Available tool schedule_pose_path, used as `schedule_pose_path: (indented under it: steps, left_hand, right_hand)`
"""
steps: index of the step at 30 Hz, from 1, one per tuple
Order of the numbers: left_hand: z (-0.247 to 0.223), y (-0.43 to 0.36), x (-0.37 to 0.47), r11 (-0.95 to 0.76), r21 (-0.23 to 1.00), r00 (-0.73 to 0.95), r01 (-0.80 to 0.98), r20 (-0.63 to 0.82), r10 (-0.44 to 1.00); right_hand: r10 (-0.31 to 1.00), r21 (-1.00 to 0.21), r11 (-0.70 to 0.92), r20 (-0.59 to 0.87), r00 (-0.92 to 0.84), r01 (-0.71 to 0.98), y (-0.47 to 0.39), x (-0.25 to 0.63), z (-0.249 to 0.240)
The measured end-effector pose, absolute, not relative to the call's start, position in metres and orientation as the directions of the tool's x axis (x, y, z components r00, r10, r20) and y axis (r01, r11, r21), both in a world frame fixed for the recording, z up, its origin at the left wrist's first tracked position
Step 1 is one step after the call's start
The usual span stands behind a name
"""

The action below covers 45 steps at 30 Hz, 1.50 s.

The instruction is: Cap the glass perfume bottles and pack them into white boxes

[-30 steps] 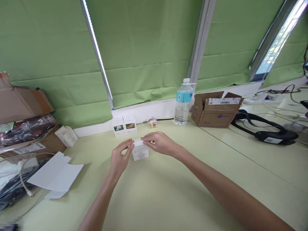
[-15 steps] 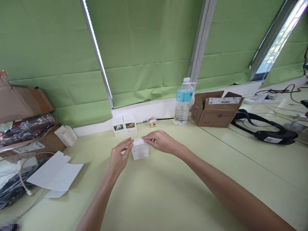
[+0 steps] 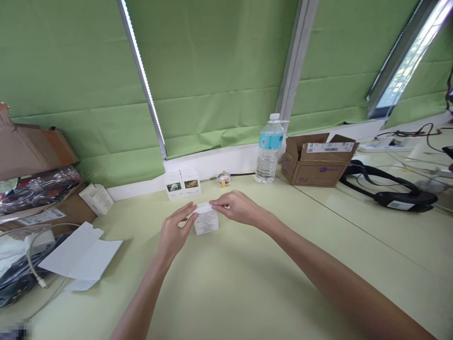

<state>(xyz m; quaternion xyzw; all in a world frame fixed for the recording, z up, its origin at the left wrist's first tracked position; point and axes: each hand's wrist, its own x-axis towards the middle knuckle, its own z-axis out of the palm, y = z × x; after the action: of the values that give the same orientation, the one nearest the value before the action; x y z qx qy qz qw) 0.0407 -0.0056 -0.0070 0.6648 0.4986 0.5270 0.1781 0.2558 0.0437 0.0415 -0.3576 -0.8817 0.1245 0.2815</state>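
A small white carton (image 3: pixel 206 222) with printed text on its near face stands upright on the pale table. My left hand (image 3: pixel 176 230) grips its upper left edge between thumb and fingers. At the upper right edge, the pinched thumb and fingertips of my right hand (image 3: pixel 235 208) close on the same carton. Part of its top is hidden by my fingertips. Just behind stand white boxes (image 3: pixel 183 185) with flower pictures, side by side near the wall. A small shiny ornament (image 3: pixel 224 179) with gold parts sits to their right.
A water bottle (image 3: pixel 269 150) and an open cardboard box (image 3: pixel 316 163) stand back right, beside a black headset (image 3: pixel 399 193). On the left lie folded white sheets (image 3: pixel 83 257), a white cable (image 3: pixel 33 267), a small white box (image 3: pixel 97 199) and a stacked carton (image 3: pixel 35 148).
Almost nothing differs. My fingers have shifted very slightly on the carton's top edge, and the carton stays in place.
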Motion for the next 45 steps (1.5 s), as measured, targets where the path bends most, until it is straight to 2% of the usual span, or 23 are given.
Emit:
schedule_pose_path:
  steps: [6, 13, 22, 25, 28, 31, 39, 42, 45]
  left_hand:
    - [-0.012, -0.004, 0.037, -0.465, 0.703, -0.021, 0.538, 0.562, 0.827]
    - [-0.015, -0.002, 0.036, -0.501, 0.642, 0.004, 0.581, 0.613, 0.79]
    - [-0.007, -0.001, 0.036, -0.418, 0.765, -0.03, 0.49, 0.494, 0.869]
    - [-0.01, -0.001, 0.036, -0.479, 0.682, -0.003, 0.552, 0.576, 0.817]
    - [-0.016, 0.0, 0.034, -0.576, 0.5, 0.114, 0.646, 0.684, 0.721]
    - [-0.021, 0.002, 0.03, -0.611, 0.337, 0.21, 0.716, 0.731, 0.65]
    - [-0.027, 0.003, 0.03, -0.58, 0.179, 0.253, 0.795, 0.771, 0.585]
    - [-0.028, 0.001, 0.033, -0.548, 0.2, 0.23, 0.812, 0.753, 0.616]
    - [-0.028, -0.001, 0.036, -0.53, 0.336, 0.178, 0.779, 0.692, 0.7]
  right_hand:
    - [0.652, -0.322, 0.758, 0.401, -0.643, 0.567, 0.045, 0.257, 0.038]
    - [0.617, -0.132, 0.769, 0.405, -0.675, 0.625, 0.041, 0.254, 0.036]
    - [0.623, -0.218, 0.776, 0.416, -0.662, 0.592, 0.043, 0.254, 0.037]
    - [0.623, -0.23, 0.776, 0.423, -0.658, 0.587, 0.042, 0.253, 0.037]
    - [0.638, -0.208, 0.763, 0.399, -0.659, 0.612, 0.041, 0.253, 0.039]
    - [0.649, -0.136, 0.748, 0.354, -0.673, 0.649, 0.04, 0.252, 0.04]
    - [0.652, 0.088, 0.708, 0.3, -0.697, 0.7, 0.03, 0.244, 0.037]
    - [0.669, 0.127, 0.68, 0.297, -0.681, 0.723, 0.025, 0.239, 0.034]
    - [0.687, 0.113, 0.669, 0.283, -0.669, 0.735, 0.023, 0.238, 0.035]
